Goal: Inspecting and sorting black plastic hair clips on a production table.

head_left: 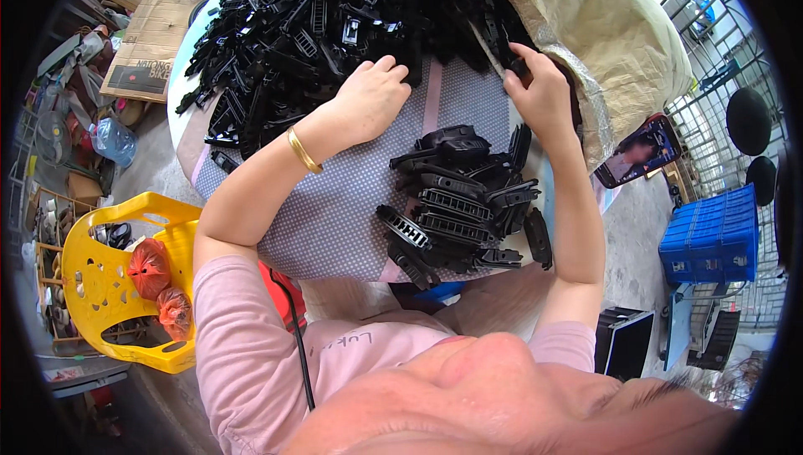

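Observation:
A large heap of black plastic parts [276,28], many long and slotted, covers the far side of the round table [318,237] with its patterned cloth. My left hand [372,99] is at the near edge of this heap, fingers bent inward; whatever they hold is hidden. At the heap's right side, my right hand [539,91] has its thumb and forefinger around a dark piece, apparently one of the black parts, beside a thin pale strip [485,47]. Between my forearms lies a smaller stack of similar black parts [456,204], several laid side by side.
A pale yellow sack [619,20] lies against the table's right side, with a phone [640,151] below it. To the left stands a yellow plastic chair [92,288] bearing red bags [150,268]. Blue crates [711,237] stand at right; a cardboard sheet [150,37] lies far left.

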Demonstrator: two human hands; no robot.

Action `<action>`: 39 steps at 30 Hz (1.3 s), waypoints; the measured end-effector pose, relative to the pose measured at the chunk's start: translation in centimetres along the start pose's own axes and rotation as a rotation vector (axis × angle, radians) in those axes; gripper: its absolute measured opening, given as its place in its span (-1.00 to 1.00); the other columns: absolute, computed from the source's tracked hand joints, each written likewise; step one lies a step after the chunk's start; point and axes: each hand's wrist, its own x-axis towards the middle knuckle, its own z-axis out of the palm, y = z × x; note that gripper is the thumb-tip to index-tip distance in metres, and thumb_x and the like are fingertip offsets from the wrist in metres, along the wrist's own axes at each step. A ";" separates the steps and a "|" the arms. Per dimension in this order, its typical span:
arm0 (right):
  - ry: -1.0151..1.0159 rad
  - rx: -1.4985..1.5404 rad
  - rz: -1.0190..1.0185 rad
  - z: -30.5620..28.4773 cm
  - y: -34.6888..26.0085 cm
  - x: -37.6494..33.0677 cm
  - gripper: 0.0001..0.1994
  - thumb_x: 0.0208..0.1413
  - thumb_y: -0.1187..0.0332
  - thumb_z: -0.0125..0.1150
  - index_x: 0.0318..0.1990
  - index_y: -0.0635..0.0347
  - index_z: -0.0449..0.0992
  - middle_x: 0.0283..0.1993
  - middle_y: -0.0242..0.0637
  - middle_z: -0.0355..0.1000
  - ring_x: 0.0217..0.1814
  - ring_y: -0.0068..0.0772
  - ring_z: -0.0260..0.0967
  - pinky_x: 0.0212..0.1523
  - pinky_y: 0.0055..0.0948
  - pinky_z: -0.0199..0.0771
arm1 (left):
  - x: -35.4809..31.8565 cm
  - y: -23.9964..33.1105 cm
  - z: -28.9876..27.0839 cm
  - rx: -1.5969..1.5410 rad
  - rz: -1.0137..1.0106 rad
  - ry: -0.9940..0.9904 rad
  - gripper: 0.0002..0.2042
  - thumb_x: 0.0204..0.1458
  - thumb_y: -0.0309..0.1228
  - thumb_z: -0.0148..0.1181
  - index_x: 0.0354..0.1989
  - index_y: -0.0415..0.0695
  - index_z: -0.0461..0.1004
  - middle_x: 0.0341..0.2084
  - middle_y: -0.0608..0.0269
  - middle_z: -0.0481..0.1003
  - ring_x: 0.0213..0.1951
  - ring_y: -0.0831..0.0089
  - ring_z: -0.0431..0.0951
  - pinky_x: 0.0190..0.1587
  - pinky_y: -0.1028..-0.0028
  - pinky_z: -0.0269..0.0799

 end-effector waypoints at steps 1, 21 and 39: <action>-0.027 0.287 0.034 -0.2 -0.8 -0.1 -0.54 -0.07 0.43 0.22 0.07 0.20 0.39 -0.25 -0.27 0.47 -0.32 -0.54 0.44 -0.31 -0.51 0.45 | 0.3 0.0 -0.3 -0.004 0.003 -0.001 -0.75 -0.12 -0.54 0.08 -0.21 -0.18 0.52 -0.15 0.18 0.44 -0.07 0.26 0.36 -0.03 0.40 0.32; -0.060 0.966 -0.076 0.3 -5.3 -2.0 -0.63 -0.02 0.61 0.24 0.00 0.43 0.42 -0.02 -0.27 0.35 -0.06 -0.49 0.39 -0.07 -0.57 0.43 | 1.3 1.7 -1.8 -1.518 -0.335 0.276 -0.68 -0.03 -0.61 0.18 -0.04 -0.28 0.45 -0.24 0.19 0.53 -0.19 0.51 0.54 -0.05 0.52 0.47; -0.164 0.489 -0.182 -0.5 -4.7 -1.6 -0.58 -0.19 0.38 0.42 -0.11 0.29 0.50 -0.23 -0.17 0.51 -0.20 -0.33 0.46 -0.16 -0.45 0.42 | 0.7 2.3 -2.7 -1.175 -0.188 0.320 -0.68 -0.07 -0.60 0.26 -0.08 -0.24 0.49 -0.30 0.24 0.55 -0.29 0.62 0.53 -0.21 0.64 0.47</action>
